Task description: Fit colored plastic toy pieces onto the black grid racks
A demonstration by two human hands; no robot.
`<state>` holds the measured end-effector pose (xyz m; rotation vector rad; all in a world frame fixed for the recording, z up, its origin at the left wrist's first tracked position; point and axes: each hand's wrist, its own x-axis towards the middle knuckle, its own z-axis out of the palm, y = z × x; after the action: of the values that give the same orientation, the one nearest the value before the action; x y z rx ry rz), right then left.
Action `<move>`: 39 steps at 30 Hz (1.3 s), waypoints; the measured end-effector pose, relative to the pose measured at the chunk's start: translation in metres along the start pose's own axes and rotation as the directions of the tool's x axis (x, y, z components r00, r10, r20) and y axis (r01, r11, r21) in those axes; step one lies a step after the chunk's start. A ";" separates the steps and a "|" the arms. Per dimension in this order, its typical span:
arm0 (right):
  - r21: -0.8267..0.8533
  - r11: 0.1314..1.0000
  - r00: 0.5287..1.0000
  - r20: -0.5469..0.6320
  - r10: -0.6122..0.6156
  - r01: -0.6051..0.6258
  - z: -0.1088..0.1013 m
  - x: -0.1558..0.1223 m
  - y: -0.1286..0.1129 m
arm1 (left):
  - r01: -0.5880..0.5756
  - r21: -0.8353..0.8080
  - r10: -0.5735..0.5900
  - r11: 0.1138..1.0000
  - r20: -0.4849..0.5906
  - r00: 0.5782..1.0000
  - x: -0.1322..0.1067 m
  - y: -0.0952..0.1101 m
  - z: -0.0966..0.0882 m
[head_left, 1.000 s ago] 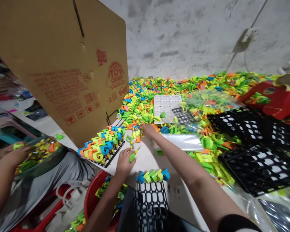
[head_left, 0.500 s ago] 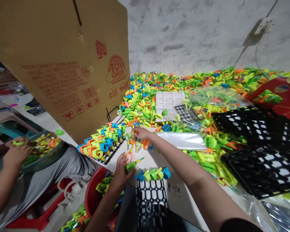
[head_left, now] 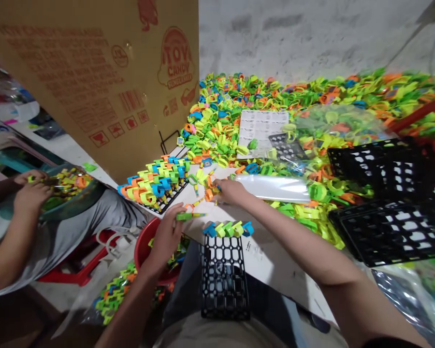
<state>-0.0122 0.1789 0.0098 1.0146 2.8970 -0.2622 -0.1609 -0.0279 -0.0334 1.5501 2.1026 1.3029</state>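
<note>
Head view, the only one.

Step in hand, my read: picking pieces. Left hand (head_left: 168,233) holds a green toy (head_left: 184,216) in a narrow pinch, striped stick pointing right, over the white tabletop (head_left: 223,211). An orange loop (head_left: 189,208) sits just beside those fingers; can't tell if it's held too. Right hand (head_left: 234,192) has fingers bunched at the loose toys (head_left: 208,191); can't tell if it grips one.

Black rack (head_left: 224,295) stands over the lap, nearer the body than both hands. Its far end carries one row of toys (head_left: 227,229) in blue, green and yellow; the rest of the grid shows open cells. Filled rack (head_left: 155,188) is left of the loose toys.

Next move, judged from here: a firm right pinch on one toy, green one kept steady and clear of the row. Seating any would call for the stick lined up with a cell.

Writing: cardboard box (head_left: 94,87) reads "TOY CANDY SUNGLASSES" in a red logo, barcode and handling icons lower down. Other red print is blurred. Label sheet (head_left: 263,122) has repeated print, too small to read. Same for the tabletop marks.
</note>
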 end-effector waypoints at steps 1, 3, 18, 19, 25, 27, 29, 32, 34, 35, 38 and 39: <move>-0.004 0.999 0.999 0.017 0.032 -0.032 0.003 -0.002 -0.002 | 0.053 -0.075 -0.054 0.996 -0.010 0.999 0.000 0.004 -0.008; 0.011 0.996 0.996 -0.012 0.086 -0.086 0.008 -0.002 -0.004 | 0.176 -0.273 -0.181 0.946 0.008 0.984 -0.001 0.012 -0.023; 0.728 0.684 0.818 -0.365 0.445 -0.047 -0.007 -0.071 0.042 | 0.868 -0.291 -0.093 0.403 0.930 0.355 -0.126 0.064 -0.012; 0.815 0.579 0.780 -0.372 0.502 0.016 -0.007 -0.092 0.042 | 0.842 -0.286 -0.056 0.458 0.936 0.349 -0.127 0.064 -0.014; 0.978 0.207 0.817 -0.127 0.563 0.010 0.031 -0.200 0.010 | 0.653 -0.397 0.100 0.645 0.891 0.443 -0.140 0.050 -0.012; 0.983 0.172 0.877 -0.030 0.480 -0.061 0.049 -0.214 -0.009 | 0.561 -0.402 0.024 0.724 0.827 0.562 -0.141 0.044 -0.006; 0.982 0.166 0.922 0.019 0.388 -0.090 0.065 -0.217 -0.027 | 0.509 -0.371 -0.118 0.777 0.707 0.697 -0.132 0.035 0.001; 0.951 0.305 0.944 -0.046 0.328 -0.060 0.081 -0.206 -0.048 | 0.509 -0.349 -0.338 0.787 0.446 0.829 -0.102 0.021 0.016; 0.894 0.448 0.943 -0.126 0.308 -0.027 0.090 -0.193 -0.056 | 0.460 -0.373 -0.375 0.806 0.279 0.884 -0.079 0.013 0.029; 0.873 0.488 0.940 -0.159 0.301 -0.008 0.093 -0.186 -0.058 | 0.430 -0.385 -0.376 0.816 0.210 0.902 -0.070 0.011 0.036; 0.885 0.465 0.925 -0.182 0.334 0.007 0.103 -0.168 -0.059 | 0.369 -0.403 -0.344 0.838 0.134 0.929 -0.054 0.009 0.054; 0.898 0.440 0.918 -0.174 0.357 -0.001 0.106 -0.164 -0.059 | 0.350 -0.399 -0.330 0.848 0.121 0.936 -0.053 0.010 0.058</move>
<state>0.0795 0.0142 -0.0672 1.5899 2.7726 -1.9533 -0.0958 -0.0421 -0.0763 0.9688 1.8043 1.4381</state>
